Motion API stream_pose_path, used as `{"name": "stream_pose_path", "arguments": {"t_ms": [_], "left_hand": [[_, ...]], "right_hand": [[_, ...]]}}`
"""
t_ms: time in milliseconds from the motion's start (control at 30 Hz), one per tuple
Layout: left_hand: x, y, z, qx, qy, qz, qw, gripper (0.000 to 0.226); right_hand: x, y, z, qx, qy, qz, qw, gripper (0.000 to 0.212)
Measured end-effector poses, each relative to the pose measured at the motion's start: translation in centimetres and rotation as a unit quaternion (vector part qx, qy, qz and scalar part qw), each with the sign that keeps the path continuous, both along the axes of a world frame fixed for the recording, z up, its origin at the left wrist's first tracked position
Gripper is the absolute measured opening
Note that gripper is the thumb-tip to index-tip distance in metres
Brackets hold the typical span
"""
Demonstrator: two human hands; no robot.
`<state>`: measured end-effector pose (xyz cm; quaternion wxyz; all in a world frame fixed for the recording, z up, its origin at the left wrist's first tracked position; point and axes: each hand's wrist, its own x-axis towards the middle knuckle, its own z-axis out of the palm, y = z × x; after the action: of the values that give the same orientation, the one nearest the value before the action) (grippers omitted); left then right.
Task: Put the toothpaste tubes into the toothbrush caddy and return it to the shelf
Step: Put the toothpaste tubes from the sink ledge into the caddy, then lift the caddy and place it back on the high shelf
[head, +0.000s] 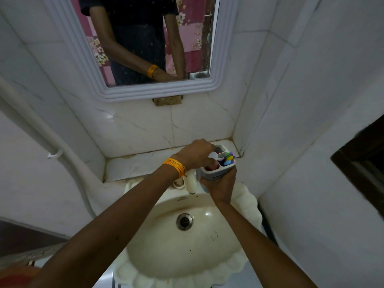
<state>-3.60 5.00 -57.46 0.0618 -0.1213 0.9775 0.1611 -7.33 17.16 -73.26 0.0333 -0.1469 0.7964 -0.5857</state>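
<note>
Over the washbasin, the right hand clamps the grey toothbrush caddy from below, steadying it. The left hand, at ten o'clock, pinches a white toothpaste tube into a compartment; the shelf waits behind.

Home bathroom — washbasin, mirror, tiled walls.

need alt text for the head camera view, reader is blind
Over a cream sink, the right hand holds a grey toothbrush caddy while the left hand pushes a white tube into it. Behind lie a tiled shelf and a mirror.
</note>
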Motion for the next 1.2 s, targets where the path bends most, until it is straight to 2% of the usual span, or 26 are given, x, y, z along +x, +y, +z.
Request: {"name": "stream_pose_path", "arguments": {"t_ms": [100,333,567,733,933,967,1067,1200], "left_hand": [[0.0,-0.9,-0.5,0.004,0.003,0.035,0.999,0.041],[0.0,0.2,-1.6,-0.023,0.012,0.018,1.000,0.042],[-0.4,-0.8,-1.6,-0.024,0.006,0.028,0.999,0.029],[0.3,-0.6,-1.3,-0.027,0.026,0.031,0.999,0.028],[2.1,-2.2,0.8,-0.031,0.134,0.087,0.987,0.032],[2.4,-2.8,1.6,-0.036,0.156,0.102,0.982,0.033],[3.2,-4.9,4.8,-0.061,0.224,0.138,0.963,0.036],[3.7,-6.1,10.0,-0.090,0.280,0.159,0.943,0.032]], "right_hand": [[0.0,-0.3,0.3,-0.001,-0.008,0.000,1.000,0.127],[0.3,-0.2,0.0,0.021,0.010,-0.003,1.000,0.128],[0.3,-0.1,0.2,0.031,-0.006,-0.014,0.999,0.130],[-0.2,0.0,0.0,0.021,-0.032,-0.009,0.999,0.130],[-0.5,0.4,2.9,-0.020,-0.042,0.012,0.999,0.102],[-0.7,0.5,3.6,-0.028,-0.037,0.014,0.999,0.102],[-1.5,0.5,7.0,-0.049,-0.022,0.010,0.998,0.119],[-2.9,0.1,13.4,-0.063,0.001,0.021,0.998,0.113]]}}
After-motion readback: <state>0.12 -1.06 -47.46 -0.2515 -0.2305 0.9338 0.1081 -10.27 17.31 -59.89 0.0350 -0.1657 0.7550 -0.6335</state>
